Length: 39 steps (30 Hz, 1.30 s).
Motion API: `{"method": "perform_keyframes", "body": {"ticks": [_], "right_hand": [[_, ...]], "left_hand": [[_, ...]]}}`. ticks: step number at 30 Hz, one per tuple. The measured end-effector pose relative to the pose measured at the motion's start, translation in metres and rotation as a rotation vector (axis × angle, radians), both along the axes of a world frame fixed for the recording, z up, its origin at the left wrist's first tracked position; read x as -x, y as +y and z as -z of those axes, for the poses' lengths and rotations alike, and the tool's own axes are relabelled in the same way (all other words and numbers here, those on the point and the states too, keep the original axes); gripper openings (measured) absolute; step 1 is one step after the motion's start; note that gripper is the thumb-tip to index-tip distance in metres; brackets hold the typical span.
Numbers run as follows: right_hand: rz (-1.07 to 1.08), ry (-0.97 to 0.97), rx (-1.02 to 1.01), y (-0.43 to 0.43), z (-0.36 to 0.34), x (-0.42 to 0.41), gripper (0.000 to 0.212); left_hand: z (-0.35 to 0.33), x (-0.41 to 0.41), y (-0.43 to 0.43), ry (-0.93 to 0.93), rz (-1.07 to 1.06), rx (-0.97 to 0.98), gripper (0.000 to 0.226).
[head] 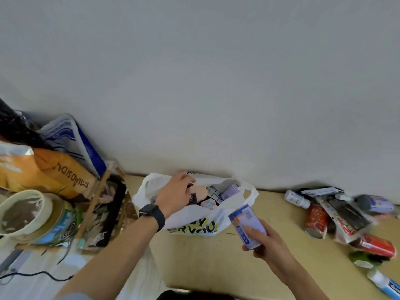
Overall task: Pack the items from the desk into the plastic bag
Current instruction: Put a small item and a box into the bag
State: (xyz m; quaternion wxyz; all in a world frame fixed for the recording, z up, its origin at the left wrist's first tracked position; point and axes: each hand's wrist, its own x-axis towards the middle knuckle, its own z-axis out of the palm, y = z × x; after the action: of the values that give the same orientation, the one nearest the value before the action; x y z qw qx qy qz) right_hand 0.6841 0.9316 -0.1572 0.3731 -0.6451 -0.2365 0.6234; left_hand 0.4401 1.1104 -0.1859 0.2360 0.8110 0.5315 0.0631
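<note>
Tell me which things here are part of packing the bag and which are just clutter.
Job: plastic bag, blue can in right hand, red can, white bottle, blister pack.
Clutter: orange bag, tape roll, black cable.

Blue can [246, 224] beside plastic bag [190, 215]

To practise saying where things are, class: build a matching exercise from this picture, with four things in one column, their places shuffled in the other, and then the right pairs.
Things
1. blue can
2. watch
3. red cans
4. left hand

Places
A. on the left wrist
B. lying on the desk, right of the bag
C. at the bag's mouth
D. in the right hand

Pairs: 1-D, 2-A, 3-B, 4-C
</note>
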Motion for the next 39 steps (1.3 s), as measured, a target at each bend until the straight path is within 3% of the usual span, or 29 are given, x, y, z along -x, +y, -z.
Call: {"method": "perform_keyframes", "body": {"ticks": [3, 4, 6, 8, 9, 11, 14, 16, 18, 21, 23, 25, 27, 28, 34, 39], "right_hand": [[-0.115, -0.154, 0.004, 0.022, 0.002, 0.009, 0.057], [-0.144, -0.193, -0.001, 0.030, 0.004, 0.013, 0.053], [-0.206, -0.270, -0.022, 0.051, 0.005, 0.024, 0.050], [-0.333, -0.395, -0.043, 0.075, 0.007, 0.038, 0.059], [-0.401, -0.464, -0.046, 0.088, 0.008, 0.046, 0.064], [-0.506, -0.554, -0.065, 0.114, 0.009, 0.067, 0.071], [-0.602, -0.612, -0.132, 0.148, 0.010, 0.109, 0.067], [-0.675, -0.681, -0.112, 0.169, 0.016, 0.143, 0.079], [-0.697, -0.683, -0.042, 0.185, 0.025, 0.167, 0.094], [-0.643, -0.593, 0.062, 0.205, 0.049, 0.200, 0.097], [-0.591, -0.553, 0.088, 0.211, 0.064, 0.215, 0.080], [-0.541, -0.541, 0.058, 0.213, 0.069, 0.221, 0.049], [-0.583, -0.646, 0.015, 0.214, 0.074, 0.215, 0.020], [-0.631, -0.715, -0.003, 0.215, 0.076, 0.208, 0.016], [-0.832, -0.961, -0.122, 0.203, 0.072, 0.162, 0.025], [-0.937, -1.361, -0.148, 0.173, 0.057, 0.104, 0.043]], "left_hand": [[-0.006, 0.025, -0.010, 0.133, -0.042, -0.513, 0.060], [-0.009, 0.035, -0.012, 0.219, -0.105, -0.561, 0.070], [-0.014, 0.057, -0.011, 0.372, -0.271, -0.435, 0.080], [-0.012, 0.076, -0.002, 0.386, -0.470, -0.172, 0.055], [-0.015, 0.083, 0.005, 0.295, -0.558, -0.042, 0.039], [-0.022, 0.091, 0.016, 0.054, -0.624, 0.172, 0.029], [-0.033, 0.096, 0.027, -0.210, -0.562, 0.289, 0.038], [-0.036, 0.096, 0.031, -0.380, -0.574, 0.366, 0.045], [-0.037, 0.092, 0.033, -0.530, -0.620, 0.405, 0.041], [-0.037, 0.098, 0.042, -0.671, -0.726, 0.455, 0.036], [-0.035, 0.107, 0.047, -0.722, -0.766, 0.479, 0.036], [-0.035, 0.112, 0.051, -0.780, -0.806, 0.506, 0.033], [-0.033, 0.115, 0.055, -0.818, -0.843, 0.535, 0.028], [-0.031, 0.115, 0.056, -0.825, -0.850, 0.544, 0.027], [-0.033, 0.101, 0.063, -0.774, -0.790, 0.536, 0.029], [-0.031, 0.080, 0.059, -0.522, -0.607, 0.414, 0.031]]}}
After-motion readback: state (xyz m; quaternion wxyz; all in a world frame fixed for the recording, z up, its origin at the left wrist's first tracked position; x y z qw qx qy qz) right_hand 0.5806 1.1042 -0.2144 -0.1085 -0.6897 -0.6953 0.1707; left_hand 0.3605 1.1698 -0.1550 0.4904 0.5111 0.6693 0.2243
